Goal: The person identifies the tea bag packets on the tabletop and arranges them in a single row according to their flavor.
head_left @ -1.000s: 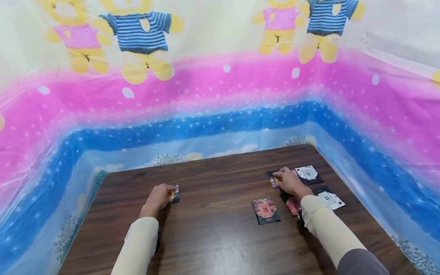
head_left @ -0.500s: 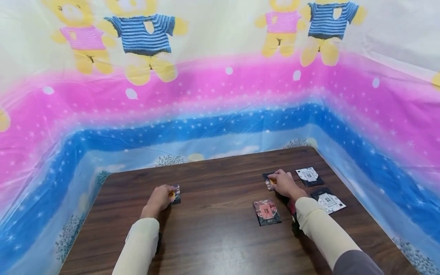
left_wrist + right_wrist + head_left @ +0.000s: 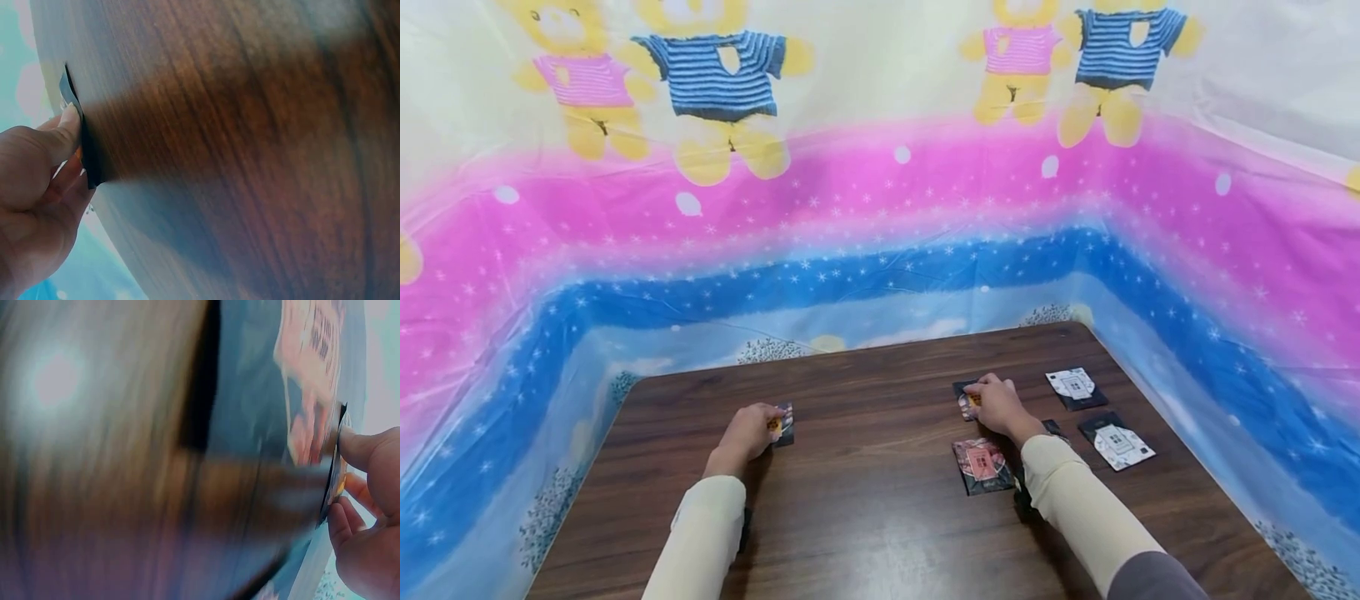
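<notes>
On the left of the table, my left hand [image 3: 747,435] pinches a small flat dark packet [image 3: 787,425] with a yellow-orange label. The left wrist view shows that packet [image 3: 90,150] edge-on between thumb and fingers, tilted up. Over at the right, my right hand [image 3: 998,405] pinches a similar dark packet [image 3: 965,402], its yellow-orange label partly covered by the fingers. Just in front of that hand lies a flat red-and-black packet [image 3: 983,467]. In the right wrist view the held packet [image 3: 335,478] stands nearly edge-on beyond a blurred larger packet [image 3: 250,381].
Two white-and-black packets [image 3: 1077,388] [image 3: 1117,440] lie near the table's right edge. A dark packet [image 3: 1054,428] is mostly hidden under my right forearm. The brown wooden table [image 3: 865,500] meets a printed bear curtain [image 3: 880,192] at its back and sides.
My right hand has moved left with its packet, away from the white packets and to behind the red one. The left hand stays in place, still pinching its packet.
</notes>
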A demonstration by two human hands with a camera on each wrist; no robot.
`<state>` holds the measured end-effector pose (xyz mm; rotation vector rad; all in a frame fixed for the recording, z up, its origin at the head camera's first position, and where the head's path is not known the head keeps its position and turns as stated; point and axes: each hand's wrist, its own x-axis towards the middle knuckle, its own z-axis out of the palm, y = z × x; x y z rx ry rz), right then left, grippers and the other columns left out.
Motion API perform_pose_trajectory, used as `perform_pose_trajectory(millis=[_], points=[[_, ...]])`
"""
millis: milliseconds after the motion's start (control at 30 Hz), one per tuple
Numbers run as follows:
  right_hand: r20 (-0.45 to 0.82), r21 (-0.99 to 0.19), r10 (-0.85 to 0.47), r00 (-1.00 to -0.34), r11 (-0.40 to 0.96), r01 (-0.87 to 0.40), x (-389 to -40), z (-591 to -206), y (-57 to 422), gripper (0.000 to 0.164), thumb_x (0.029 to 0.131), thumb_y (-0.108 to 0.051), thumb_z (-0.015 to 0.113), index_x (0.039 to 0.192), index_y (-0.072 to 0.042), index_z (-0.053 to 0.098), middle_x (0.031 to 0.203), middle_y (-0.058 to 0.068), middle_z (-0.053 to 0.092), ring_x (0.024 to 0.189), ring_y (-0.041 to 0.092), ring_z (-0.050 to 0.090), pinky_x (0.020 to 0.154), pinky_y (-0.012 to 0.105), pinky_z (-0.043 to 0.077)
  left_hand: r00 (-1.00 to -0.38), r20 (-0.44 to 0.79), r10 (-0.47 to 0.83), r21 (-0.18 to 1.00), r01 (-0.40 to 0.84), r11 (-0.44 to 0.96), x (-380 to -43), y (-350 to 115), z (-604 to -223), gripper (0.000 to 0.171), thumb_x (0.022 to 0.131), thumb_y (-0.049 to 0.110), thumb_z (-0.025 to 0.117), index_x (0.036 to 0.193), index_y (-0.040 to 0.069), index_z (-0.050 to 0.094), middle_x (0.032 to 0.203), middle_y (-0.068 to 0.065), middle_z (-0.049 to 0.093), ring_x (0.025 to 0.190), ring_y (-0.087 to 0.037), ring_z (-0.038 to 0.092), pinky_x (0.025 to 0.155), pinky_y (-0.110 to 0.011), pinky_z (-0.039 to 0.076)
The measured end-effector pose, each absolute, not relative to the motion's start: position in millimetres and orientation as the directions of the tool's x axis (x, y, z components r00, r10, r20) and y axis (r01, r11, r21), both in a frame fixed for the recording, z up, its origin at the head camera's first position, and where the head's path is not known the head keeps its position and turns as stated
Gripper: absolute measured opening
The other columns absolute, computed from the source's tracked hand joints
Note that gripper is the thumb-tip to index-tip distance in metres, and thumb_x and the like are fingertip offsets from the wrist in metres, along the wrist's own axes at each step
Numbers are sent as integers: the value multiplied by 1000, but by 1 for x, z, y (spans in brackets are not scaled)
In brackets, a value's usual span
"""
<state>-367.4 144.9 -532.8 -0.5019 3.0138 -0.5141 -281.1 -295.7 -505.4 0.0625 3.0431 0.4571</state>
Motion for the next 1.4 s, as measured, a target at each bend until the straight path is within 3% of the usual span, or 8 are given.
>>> perform_pose_trajectory(millis=[433, 1400], points=[[-18, -371, -299, -954, 888, -271, -359, -530, 100, 44, 98, -20, 70, 141, -15, 63, 145, 15, 53, 123, 36, 49, 97, 46, 44, -997, -51, 55, 307, 37, 951, -282, -297, -506, 43, 93, 5, 72, 136, 4, 66, 138, -26, 61, 125, -43, 59, 105, -56, 48], [5, -371, -343, -939, 872, -320, -340, -531, 18, 45, 95, -28, 73, 138, -19, 66, 140, 11, 56, 105, 31, 49, 87, 40, 47, -997, -68, 48, 306, 25, 952, -283, -301, -509, 43, 93, 7, 73, 136, 7, 66, 138, -24, 61, 124, -43, 59, 105, -56, 49]])
